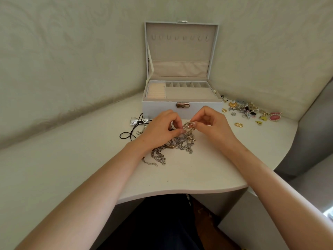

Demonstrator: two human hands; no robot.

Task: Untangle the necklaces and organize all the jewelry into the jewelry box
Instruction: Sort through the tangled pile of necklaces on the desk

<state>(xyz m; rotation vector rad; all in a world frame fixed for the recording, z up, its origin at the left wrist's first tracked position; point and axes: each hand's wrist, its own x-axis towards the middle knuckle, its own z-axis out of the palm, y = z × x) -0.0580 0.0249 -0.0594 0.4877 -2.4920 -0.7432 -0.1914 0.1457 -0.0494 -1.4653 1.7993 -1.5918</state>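
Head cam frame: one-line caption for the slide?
Left hand and right hand pinch tangled necklaces before the open jewelry box; small jewelry lies scattered to its right.

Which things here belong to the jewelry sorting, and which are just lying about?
In the job: tangled necklaces, pinched by left hand and right hand; open jewelry box; bow pendant; small jewelry pile.
Just there: table; gray furniture beside it.

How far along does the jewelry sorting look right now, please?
Barely begun. Done: the box is open, with nothing visible in its compartments. In hand: the left hand and right hand pinch a beaded strand atop the tangle. Left: that tangle, the bow necklace beside it, and the small pieces right of the box.
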